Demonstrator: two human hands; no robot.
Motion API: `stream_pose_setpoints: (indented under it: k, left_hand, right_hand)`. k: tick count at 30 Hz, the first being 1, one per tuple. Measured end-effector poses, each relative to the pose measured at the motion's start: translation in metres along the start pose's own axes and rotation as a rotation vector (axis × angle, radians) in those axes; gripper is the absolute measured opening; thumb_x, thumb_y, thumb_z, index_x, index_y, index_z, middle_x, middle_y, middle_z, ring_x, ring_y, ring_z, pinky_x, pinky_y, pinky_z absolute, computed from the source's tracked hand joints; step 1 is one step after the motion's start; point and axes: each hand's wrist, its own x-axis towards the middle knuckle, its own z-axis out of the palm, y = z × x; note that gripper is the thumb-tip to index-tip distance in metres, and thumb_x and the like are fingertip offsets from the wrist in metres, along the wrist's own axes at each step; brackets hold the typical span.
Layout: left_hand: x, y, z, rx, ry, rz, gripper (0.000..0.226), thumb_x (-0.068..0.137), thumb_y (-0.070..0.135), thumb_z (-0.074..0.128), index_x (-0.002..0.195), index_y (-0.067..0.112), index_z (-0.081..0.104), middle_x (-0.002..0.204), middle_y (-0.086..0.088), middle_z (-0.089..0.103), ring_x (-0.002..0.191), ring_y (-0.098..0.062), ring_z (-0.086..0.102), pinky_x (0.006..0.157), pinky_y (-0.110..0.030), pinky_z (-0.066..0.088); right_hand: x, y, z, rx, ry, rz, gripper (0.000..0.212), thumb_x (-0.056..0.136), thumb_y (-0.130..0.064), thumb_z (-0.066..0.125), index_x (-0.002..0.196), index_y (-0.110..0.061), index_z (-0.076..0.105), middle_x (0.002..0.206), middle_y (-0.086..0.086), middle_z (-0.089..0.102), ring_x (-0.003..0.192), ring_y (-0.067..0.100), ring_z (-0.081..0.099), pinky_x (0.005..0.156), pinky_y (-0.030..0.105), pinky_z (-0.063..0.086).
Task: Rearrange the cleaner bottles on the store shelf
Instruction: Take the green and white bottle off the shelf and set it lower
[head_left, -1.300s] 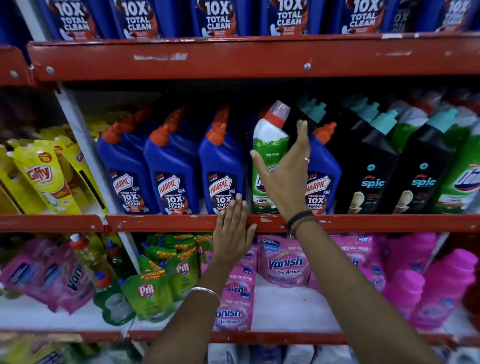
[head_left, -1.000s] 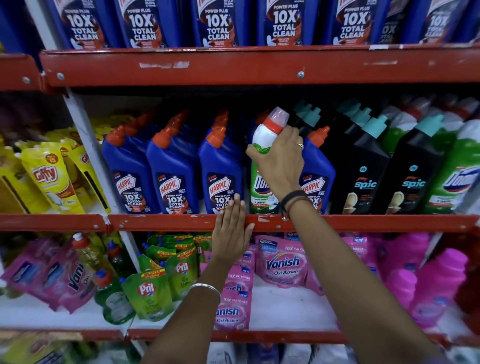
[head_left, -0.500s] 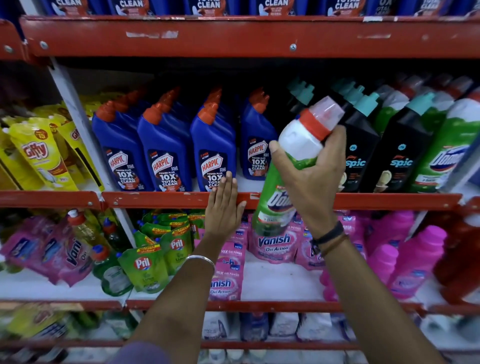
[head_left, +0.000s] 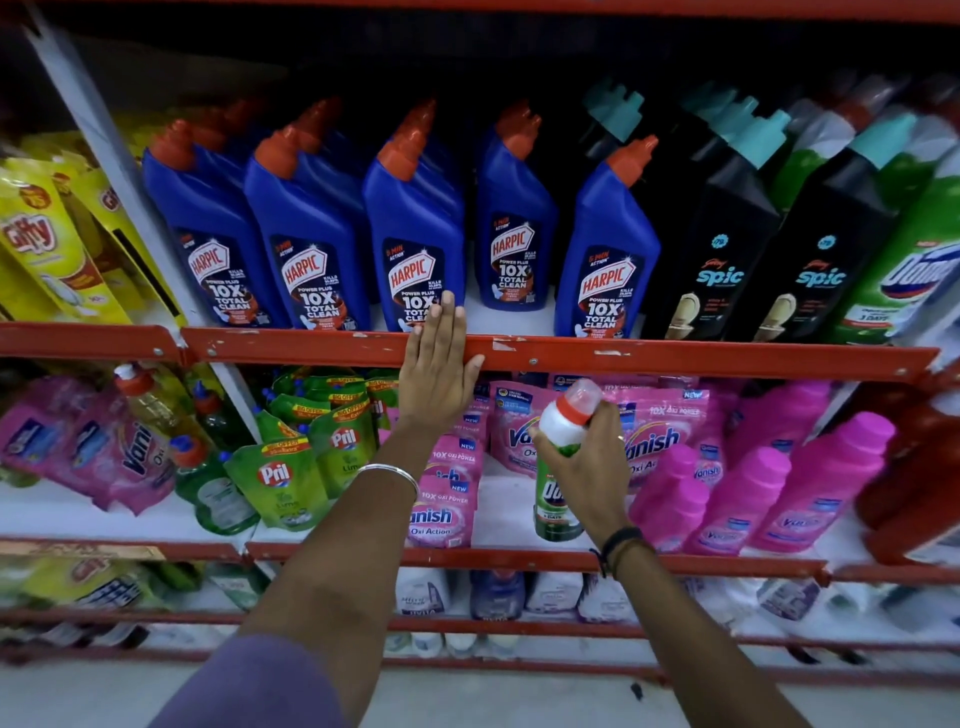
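Note:
My right hand (head_left: 589, 465) grips a green and white Domex bottle (head_left: 558, 499) with a red collar, held upright in front of the lower shelf. My left hand (head_left: 436, 364) lies flat, fingers together, against the red front rail (head_left: 675, 356) of the middle shelf. On that shelf stand several blue Harpic bottles (head_left: 311, 244); one of them (head_left: 511, 218) sits further back, leaving a gap in the front row. To the right are black Spic bottles (head_left: 727, 244) and more green Domex bottles (head_left: 904, 260).
Yellow Giffy pouches (head_left: 47, 244) stand at the left behind a white upright. The lower shelf holds green Pril pouches (head_left: 280, 478), pink Vanish pouches (head_left: 441, 499), pink bottles (head_left: 810, 483) and a red bottle (head_left: 919, 467). Another shelf of bottles lies below.
My right hand closed on the green Domex bottle among the blue ones, lifted it out of the middle shelf and brought it down in front of the lower shelf. My left hand stayed on the rail.

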Motion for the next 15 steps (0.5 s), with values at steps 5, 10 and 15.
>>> stream_pose_setpoints:
  k: [5, 10, 15]
  left_hand:
    - [-0.001, -0.002, 0.004, 0.003, 0.013, 0.003, 0.067, 0.100, 0.041, 0.018, 0.150, 0.009, -0.012, 0.157, -0.005, -0.022, 0.146, -0.018, -0.014, 0.119, -0.035, -0.006]
    - [-0.001, -0.003, 0.006, 0.008, 0.020, 0.008, 0.063, 0.101, 0.041, 0.013, 0.151, 0.009, -0.011, 0.158, -0.004, -0.021, 0.146, -0.018, -0.013, 0.119, -0.035, -0.005]
    - [-0.001, -0.001, 0.005, 0.015, 0.021, 0.007, 0.064, 0.101, 0.040, 0.016, 0.151, 0.009, -0.010, 0.158, -0.004, -0.021, 0.146, -0.018, -0.013, 0.119, -0.035, -0.006]
  right_hand:
    - [-0.007, 0.029, 0.026, 0.007, -0.105, 0.122, 0.065, 0.075, -0.039, 0.075, 0.118, -0.007, 0.040, 0.112, 0.011, 0.050, 0.099, 0.028, 0.056, 0.076, 0.040, 0.054]
    - [-0.007, 0.037, 0.034, 0.052, -0.118, 0.183, 0.065, 0.076, -0.040, 0.074, 0.120, -0.007, 0.039, 0.113, 0.010, 0.048, 0.102, 0.028, 0.055, 0.080, 0.044, 0.054]
    - [-0.006, 0.042, 0.028, 0.026, -0.134, 0.177, 0.066, 0.073, -0.046, 0.073, 0.116, -0.009, 0.039, 0.108, 0.008, 0.049, 0.099, 0.025, 0.056, 0.078, 0.039, 0.056]
